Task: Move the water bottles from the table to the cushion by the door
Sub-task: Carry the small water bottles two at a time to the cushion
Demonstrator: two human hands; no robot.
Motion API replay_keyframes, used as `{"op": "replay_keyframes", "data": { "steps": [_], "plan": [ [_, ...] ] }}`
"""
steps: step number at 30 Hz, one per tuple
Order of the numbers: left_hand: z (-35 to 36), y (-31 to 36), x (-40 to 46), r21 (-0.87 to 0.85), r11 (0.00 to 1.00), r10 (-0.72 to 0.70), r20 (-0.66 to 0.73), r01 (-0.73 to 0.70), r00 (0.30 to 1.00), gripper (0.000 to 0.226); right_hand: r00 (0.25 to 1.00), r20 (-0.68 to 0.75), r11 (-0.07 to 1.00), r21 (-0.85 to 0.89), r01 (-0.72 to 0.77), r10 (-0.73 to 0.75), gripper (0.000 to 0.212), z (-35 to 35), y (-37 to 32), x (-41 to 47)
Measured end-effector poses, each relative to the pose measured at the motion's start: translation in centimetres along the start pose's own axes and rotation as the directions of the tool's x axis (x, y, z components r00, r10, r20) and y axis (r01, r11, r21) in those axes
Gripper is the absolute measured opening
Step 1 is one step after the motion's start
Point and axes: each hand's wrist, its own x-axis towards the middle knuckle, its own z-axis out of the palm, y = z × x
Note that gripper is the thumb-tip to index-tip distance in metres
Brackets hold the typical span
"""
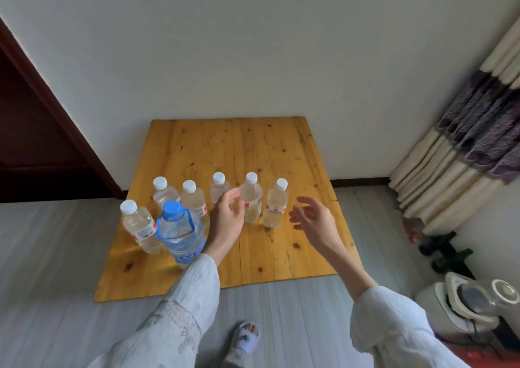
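Note:
Several clear water bottles with white caps stand upright on a low wooden table (264, 148). A bigger bottle with a blue cap and handle (181, 232) stands at the front left. My left hand (226, 217) hovers open with relaxed fingers just left of one white-capped bottle (251, 199), its fingertips close to it. My right hand (313, 218) is open too, fingers spread, just right of the rightmost bottle (276, 204). Neither hand holds anything. No cushion is in view.
A dark wooden door frame (56, 120) stands at the left. Striped curtains (467, 142) hang at the right, above dark clutter and a white appliance (472, 300) on the floor. Grey floor (50, 283) surrounds the table. My slippered foot (247, 336) is below.

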Motion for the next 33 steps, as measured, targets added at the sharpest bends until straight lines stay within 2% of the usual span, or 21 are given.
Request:
{"op": "replay_keyframes", "data": {
  "steps": [6, 10, 14, 17, 20, 23, 27, 30, 33],
  "plan": [
    [3.9, -3.2, 9.0, 0.149, 0.982, -0.121, 0.031, 0.115, 0.992, 0.053, 0.993, -0.015, 0.966, -0.233, -0.115, 0.115, 0.044, 2.9, 1.6, 9.4],
    [6.3, -4.2, 12.7, 0.172, 0.975, -0.158, 0.081, 0.142, 0.984, 0.055, 0.985, 0.030, 0.904, -0.402, -0.144, 0.169, 0.060, 4.3, 3.2, 13.3],
    [7.9, -4.9, 14.0, 0.164, 0.977, -0.152, 0.085, 0.136, 0.985, 0.036, 0.988, 0.032, 0.872, -0.476, -0.117, 0.149, 0.050, 5.5, 4.5, 14.9],
    [7.9, -5.5, 13.4, 0.154, 0.983, -0.110, 0.043, 0.103, 0.993, 0.035, 0.991, 0.006, 0.856, -0.505, -0.113, 0.134, 0.043, 6.0, 5.1, 15.2],
    [7.9, -5.8, 13.8, 0.201, 0.979, -0.052, 0.045, 0.042, 0.998, 0.033, 0.994, -0.015, 0.858, -0.504, -0.098, 0.105, 0.039, 6.1, 5.4, 15.7],
    [8.0, -5.7, 13.8, 0.236, 0.971, -0.053, 0.093, 0.030, 0.994, 0.032, 0.996, -0.049, 0.855, -0.511, -0.092, 0.078, 0.038, 5.6, 6.0, 14.8],
    [8.6, -4.7, 13.0, 0.230, 0.972, 0.007, 0.148, -0.041, 0.989, 0.032, 0.971, -0.182, 0.882, -0.418, -0.219, 0.155, 0.036, 4.0, 6.7, 12.0],
    [9.5, -3.1, 12.4, 0.200, 0.971, 0.080, 0.238, -0.129, 0.968, 0.032, 0.945, -0.294, 0.889, -0.383, -0.252, 0.142, 0.034, 1.7, 6.9, 9.6],
    [10.9, -1.2, 10.2, 0.117, 0.965, 0.177, 0.379, -0.237, 0.908, 0.032, 0.902, -0.403, 0.907, -0.306, -0.290, 0.152, 0.032, -1.4, 7.1, 5.5]
  ]
}}
